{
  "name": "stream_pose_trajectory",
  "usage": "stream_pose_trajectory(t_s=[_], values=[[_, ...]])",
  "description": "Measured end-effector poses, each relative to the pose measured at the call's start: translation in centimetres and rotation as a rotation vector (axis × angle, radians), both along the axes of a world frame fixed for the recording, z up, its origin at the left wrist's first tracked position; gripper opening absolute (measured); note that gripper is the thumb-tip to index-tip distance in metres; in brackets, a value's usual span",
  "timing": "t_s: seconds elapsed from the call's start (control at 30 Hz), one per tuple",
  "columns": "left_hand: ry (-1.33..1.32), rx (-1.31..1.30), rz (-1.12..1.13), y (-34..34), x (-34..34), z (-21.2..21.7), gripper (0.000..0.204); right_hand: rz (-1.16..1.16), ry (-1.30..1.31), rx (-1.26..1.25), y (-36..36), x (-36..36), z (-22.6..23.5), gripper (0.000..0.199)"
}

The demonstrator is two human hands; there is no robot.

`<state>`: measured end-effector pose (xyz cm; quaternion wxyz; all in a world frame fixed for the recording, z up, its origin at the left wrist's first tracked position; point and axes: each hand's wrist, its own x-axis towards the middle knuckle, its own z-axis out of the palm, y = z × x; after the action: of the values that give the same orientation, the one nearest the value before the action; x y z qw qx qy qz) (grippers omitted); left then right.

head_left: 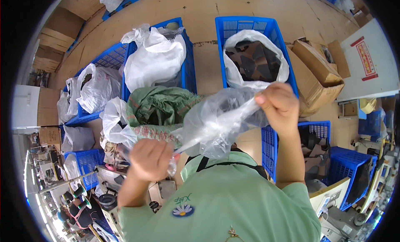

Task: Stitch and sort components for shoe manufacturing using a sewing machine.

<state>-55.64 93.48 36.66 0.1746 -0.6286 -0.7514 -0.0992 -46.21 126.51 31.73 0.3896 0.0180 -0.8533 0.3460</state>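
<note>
A clear, crumpled plastic bag [216, 119] is stretched between both of my hands in front of my chest. My left hand [151, 158] is closed on its lower left end, near my green shirt [221, 200]. Higher up, my right hand [280, 106] pinches the bag's upper right edge between thumb and fingers. The bag looks empty and billows in the middle. Behind it lies a green woven sack [160, 106] on the floor.
Blue plastic crates [246, 27] hold white bags, one with dark cut pieces [254, 61]. More blue crates [318, 131] stand at the right. An open cardboard box [318, 73] sits beside a white table [371, 63]. A cluttered workbench [79, 192] is at the lower left.
</note>
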Motion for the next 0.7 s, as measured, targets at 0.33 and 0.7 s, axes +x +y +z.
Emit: stream_pose_trajectory(t_s=[0.33, 0.7], values=[[-1.21, 0.046, 0.262, 1.4, -6.3, -10.7, 0.027, 0.518, -0.615, -0.224, -5.6, -10.0, -9.1, 0.073], [-1.662, 0.631, 0.445, 2.5, -18.8, -11.3, 0.048, 0.94, -0.924, -0.704, -8.6, -25.3, -15.1, 0.075]])
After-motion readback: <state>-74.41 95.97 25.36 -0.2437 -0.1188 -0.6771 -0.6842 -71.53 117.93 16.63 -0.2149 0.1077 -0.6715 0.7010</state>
